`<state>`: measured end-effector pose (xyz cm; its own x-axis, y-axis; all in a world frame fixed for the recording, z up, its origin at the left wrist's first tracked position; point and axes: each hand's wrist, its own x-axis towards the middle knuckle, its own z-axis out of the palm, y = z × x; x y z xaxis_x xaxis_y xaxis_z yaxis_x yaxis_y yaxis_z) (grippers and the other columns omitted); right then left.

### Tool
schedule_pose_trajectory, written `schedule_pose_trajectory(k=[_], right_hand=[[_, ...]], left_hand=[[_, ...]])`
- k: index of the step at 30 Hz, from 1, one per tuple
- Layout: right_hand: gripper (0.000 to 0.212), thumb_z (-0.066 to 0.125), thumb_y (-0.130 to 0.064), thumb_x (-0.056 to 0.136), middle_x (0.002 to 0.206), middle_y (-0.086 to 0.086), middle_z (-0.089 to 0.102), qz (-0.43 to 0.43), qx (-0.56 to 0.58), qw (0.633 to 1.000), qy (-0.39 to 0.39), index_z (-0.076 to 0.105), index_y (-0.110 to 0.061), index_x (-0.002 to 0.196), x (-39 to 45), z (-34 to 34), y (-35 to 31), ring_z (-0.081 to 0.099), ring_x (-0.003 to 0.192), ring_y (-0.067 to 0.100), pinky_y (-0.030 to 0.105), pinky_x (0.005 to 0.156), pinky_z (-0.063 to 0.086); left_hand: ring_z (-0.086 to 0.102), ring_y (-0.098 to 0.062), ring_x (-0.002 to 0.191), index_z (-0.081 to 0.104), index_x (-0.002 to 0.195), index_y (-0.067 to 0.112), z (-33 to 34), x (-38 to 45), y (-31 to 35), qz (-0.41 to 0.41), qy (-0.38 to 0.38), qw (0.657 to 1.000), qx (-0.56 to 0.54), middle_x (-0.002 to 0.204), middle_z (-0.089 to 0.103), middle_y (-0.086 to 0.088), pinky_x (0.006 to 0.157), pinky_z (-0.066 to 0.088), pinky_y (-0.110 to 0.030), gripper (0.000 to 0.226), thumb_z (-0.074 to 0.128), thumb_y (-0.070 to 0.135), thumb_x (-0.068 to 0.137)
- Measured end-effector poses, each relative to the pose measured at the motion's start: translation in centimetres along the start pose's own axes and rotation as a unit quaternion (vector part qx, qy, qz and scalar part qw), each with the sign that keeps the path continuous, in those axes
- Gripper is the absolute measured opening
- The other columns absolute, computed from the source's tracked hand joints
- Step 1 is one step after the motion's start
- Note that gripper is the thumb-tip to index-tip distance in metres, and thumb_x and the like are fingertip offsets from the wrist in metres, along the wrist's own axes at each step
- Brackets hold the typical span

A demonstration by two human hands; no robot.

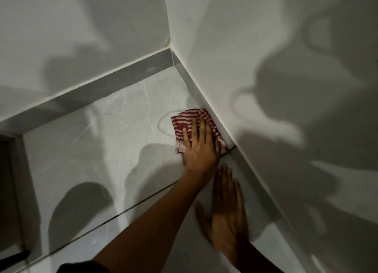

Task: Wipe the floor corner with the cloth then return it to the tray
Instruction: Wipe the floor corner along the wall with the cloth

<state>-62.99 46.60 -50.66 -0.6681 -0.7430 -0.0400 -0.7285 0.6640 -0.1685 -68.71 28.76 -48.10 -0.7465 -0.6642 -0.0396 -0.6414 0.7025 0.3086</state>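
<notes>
Presently: pale marbled floor [102,150], grey skirting [114,82], white walls [266,47] meeting at 12 o'clock. Left hand [201,150], fingers [202,127] flat, slightly spread, pressing red-striped cloth [184,121] against right skirting. Right hand [227,215] at 5 o'clock, fingers spread flat on floor.

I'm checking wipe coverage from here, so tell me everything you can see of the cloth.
The cloth is red with thin white stripes, soft woven fabric by its look, bunched and rumpled rather than folded flat. It lies on the pale floor tile, its far edge pushed against the grey skirting along the right wall, a little short of the corner itself. The left hand presses flat on it, fingers spread, hiding its near part. The right hand rests on the floor, clear of it.
</notes>
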Motion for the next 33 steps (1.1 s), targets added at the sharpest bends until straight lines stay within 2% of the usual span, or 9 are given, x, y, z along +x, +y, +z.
schedule_pose_trajectory(k=[4, 6, 10, 15, 21, 24, 28, 31, 33], right_hand=[[0.1, 0.035, -0.07, 0.11, 0.187, 0.022, 0.02, -0.01, -0.004, 1.0, 0.021, 0.02, 0.003, 0.176, -0.1, 0.1, 0.0, 0.026, 0.174, 0.037, 0.054, 0.136, 0.03], [0.102, 0.043, -0.069, 0.11, 0.189, 0.021, 0.015, -0.016, 0.013, 0.999, 0.038, 0.018, 0.003, 0.177, -0.3, 0.2, 0.3, 0.022, 0.175, 0.037, 0.053, 0.138, 0.028], [0.106, 0.055, -0.069, 0.107, 0.19, 0.017, 0.012, 0.002, 0.057, 0.997, 0.05, 0.016, 0.001, 0.178, -0.7, 0.5, 0.4, 0.019, 0.176, 0.033, 0.052, 0.14, 0.027], [0.106, 0.051, -0.07, 0.108, 0.19, 0.017, 0.012, 0.001, 0.054, 0.998, 0.042, 0.016, 0.0, 0.178, -0.4, 0.3, 0.3, 0.018, 0.177, 0.033, 0.051, 0.141, 0.024], [0.104, 0.043, -0.074, 0.109, 0.19, 0.017, 0.014, 0.007, 0.034, 0.999, 0.012, 0.015, -0.002, 0.179, -0.3, 0.4, 0.4, 0.021, 0.176, 0.033, 0.048, 0.142, 0.02], [0.104, 0.044, -0.074, 0.109, 0.19, 0.017, 0.015, 0.01, 0.042, 0.999, 0.01, 0.017, -0.002, 0.179, -0.5, 0.2, 0.2, 0.019, 0.176, 0.031, 0.048, 0.142, 0.021], [0.103, 0.039, -0.073, 0.11, 0.189, 0.021, 0.014, 0.004, 0.04, 0.999, 0.023, 0.018, 0.001, 0.177, -0.6, 0.0, 0.1, 0.02, 0.176, 0.036, 0.052, 0.139, 0.027], [0.103, 0.036, -0.073, 0.111, 0.19, 0.02, 0.011, 0.003, 0.04, 0.999, 0.024, 0.017, 0.002, 0.177, -0.5, 0.1, 0.2, 0.019, 0.176, 0.036, 0.055, 0.139, 0.027], [0.103, 0.035, -0.074, 0.111, 0.19, 0.021, 0.011, 0.005, 0.034, 0.999, 0.026, 0.017, 0.003, 0.177, -0.4, 0.0, 0.0, 0.019, 0.176, 0.036, 0.055, 0.139, 0.028]], left_hand=[[0.038, -0.034, 0.161, 0.054, 0.157, 0.009, -1.5, -0.9, -4.2, 0.165, 0.014, 0.986, 0.005, 0.167, 0.05, -0.013, 0.132, 0.028, -0.058, 0.052, 0.046, 0.035, 0.112], [0.038, -0.028, 0.162, 0.053, 0.159, 0.016, -2.2, -2.4, -7.2, 0.248, -0.01, 0.968, 0.023, 0.17, 0.047, -0.006, 0.131, 0.032, -0.056, 0.051, 0.042, 0.034, 0.112], [0.037, -0.025, 0.162, 0.049, 0.162, 0.02, -1.9, -5.3, -10.5, 0.292, 0.019, 0.955, 0.044, 0.172, 0.044, -0.003, 0.131, 0.033, -0.054, 0.051, 0.04, 0.036, 0.114], [0.036, -0.029, 0.163, 0.046, 0.163, 0.018, -1.1, -4.9, -7.3, 0.182, 0.047, 0.979, 0.078, 0.173, 0.041, -0.006, 0.127, 0.037, -0.056, 0.055, 0.036, 0.041, 0.114], [0.02, -0.031, 0.168, 0.031, 0.169, 0.013, -0.3, 0.0, -0.9, -0.006, 0.039, 0.999, 0.019, 0.179, 0.027, -0.01, 0.136, 0.014, -0.058, 0.068, 0.033, 0.044, 0.109], [0.019, -0.034, 0.168, 0.033, 0.168, 0.008, 0.1, 0.7, -0.1, -0.02, 0.014, 1.0, 0.0, 0.178, 0.029, -0.013, 0.135, 0.012, -0.061, 0.07, 0.036, 0.043, 0.107], [0.035, -0.036, 0.162, 0.052, 0.158, 0.007, -1.0, -1.2, -3.9, 0.155, 0.027, 0.987, 0.01, 0.168, 0.049, -0.014, 0.132, 0.026, -0.061, 0.057, 0.041, 0.037, 0.11], [0.033, -0.031, 0.164, 0.047, 0.162, 0.016, -1.9, -2.5, -7.8, 0.314, -0.012, 0.949, 0.021, 0.172, 0.043, -0.006, 0.133, 0.027, -0.058, 0.056, 0.041, 0.034, 0.11], [0.032, -0.03, 0.164, 0.044, 0.164, 0.019, -2.3, -2.0, -8.6, 0.338, -0.024, 0.94, 0.031, 0.174, 0.039, -0.004, 0.134, 0.024, -0.055, 0.058, 0.04, 0.034, 0.108]])
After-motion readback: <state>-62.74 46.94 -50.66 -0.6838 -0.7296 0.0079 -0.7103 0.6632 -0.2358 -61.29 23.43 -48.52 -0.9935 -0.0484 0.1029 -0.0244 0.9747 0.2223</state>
